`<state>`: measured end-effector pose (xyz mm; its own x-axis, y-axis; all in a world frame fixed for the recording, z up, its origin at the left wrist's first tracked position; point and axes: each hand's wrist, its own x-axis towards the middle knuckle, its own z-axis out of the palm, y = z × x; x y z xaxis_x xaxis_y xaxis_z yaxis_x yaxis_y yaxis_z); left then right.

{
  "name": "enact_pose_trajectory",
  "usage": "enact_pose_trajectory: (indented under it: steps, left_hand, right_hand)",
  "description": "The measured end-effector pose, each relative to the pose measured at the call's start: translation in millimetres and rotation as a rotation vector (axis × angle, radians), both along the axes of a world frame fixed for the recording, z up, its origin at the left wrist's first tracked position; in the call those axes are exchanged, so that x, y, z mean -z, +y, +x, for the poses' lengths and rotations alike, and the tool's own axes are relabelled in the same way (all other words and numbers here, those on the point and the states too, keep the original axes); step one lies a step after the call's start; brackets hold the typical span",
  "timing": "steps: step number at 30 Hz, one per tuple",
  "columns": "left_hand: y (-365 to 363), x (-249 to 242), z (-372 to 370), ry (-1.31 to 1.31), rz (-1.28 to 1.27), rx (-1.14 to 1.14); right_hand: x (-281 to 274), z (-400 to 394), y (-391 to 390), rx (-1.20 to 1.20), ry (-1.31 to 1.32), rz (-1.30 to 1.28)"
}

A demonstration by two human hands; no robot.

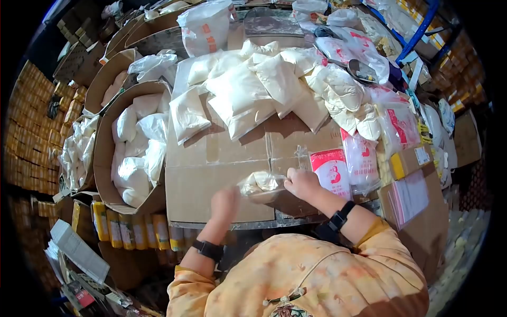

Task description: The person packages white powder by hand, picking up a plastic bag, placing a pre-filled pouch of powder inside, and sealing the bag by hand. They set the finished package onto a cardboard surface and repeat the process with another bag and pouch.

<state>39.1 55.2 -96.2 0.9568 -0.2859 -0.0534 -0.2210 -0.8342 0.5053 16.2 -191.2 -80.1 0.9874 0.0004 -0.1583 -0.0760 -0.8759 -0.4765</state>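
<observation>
A small clear plastic bag of pale powder (pixel 261 182) is held up between my hands, over the front part of the cardboard sheet. My right hand (pixel 302 184) is closed, pinching the bag's right edge between thumb and fingers. At the bag's left end, my left hand (pixel 225 205) is curled closed and blurred by motion; its fingertips cannot be made out clearly. Just right of my right hand lies a flat plastic bag with a red printed label (pixel 331 170). Behind my hands, several filled bags of pale powder (pixel 237 90) are piled on the cardboard sheet (pixel 211 182).
On the left stands a large open carton (pixel 101 174) filled with white bags. Stacks of red-printed bags (pixel 360 164) lie to the right, near a small box (pixel 411 161). A white sack (pixel 207 31) stands at the back. Yellow-wrapped packs (pixel 127 231) line the lower left.
</observation>
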Motion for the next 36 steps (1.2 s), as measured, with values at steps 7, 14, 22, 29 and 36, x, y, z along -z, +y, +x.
enact_pose_trajectory:
  steps: [7,14,22,29,36]
  left_hand:
    - [0.1,-22.7,4.7,-0.332,0.101,0.259]
    - [-11.2,-16.3,-3.7,-0.414,0.214,0.559]
    - [-28.5,-5.8,-0.5,-0.189,0.33,0.732]
    - [-8.5,-47.4,27.3,-0.25,0.403,0.685]
    - [2.0,-46.9,22.3,-0.464,0.248,0.729]
  right_hand:
    - [-19.3,7.4,5.1,-0.083,0.021,0.031]
    - [-32.8,2.4,8.1,-0.259,-0.352,0.131]
    - [4.7,12.2,28.0,-0.711,-0.076,-0.309]
    - [-39.1,31.3,9.2,-0.774,-0.051,-0.312]
    - [-42.9,31.0,-0.4,-0.351,-0.431,0.015]
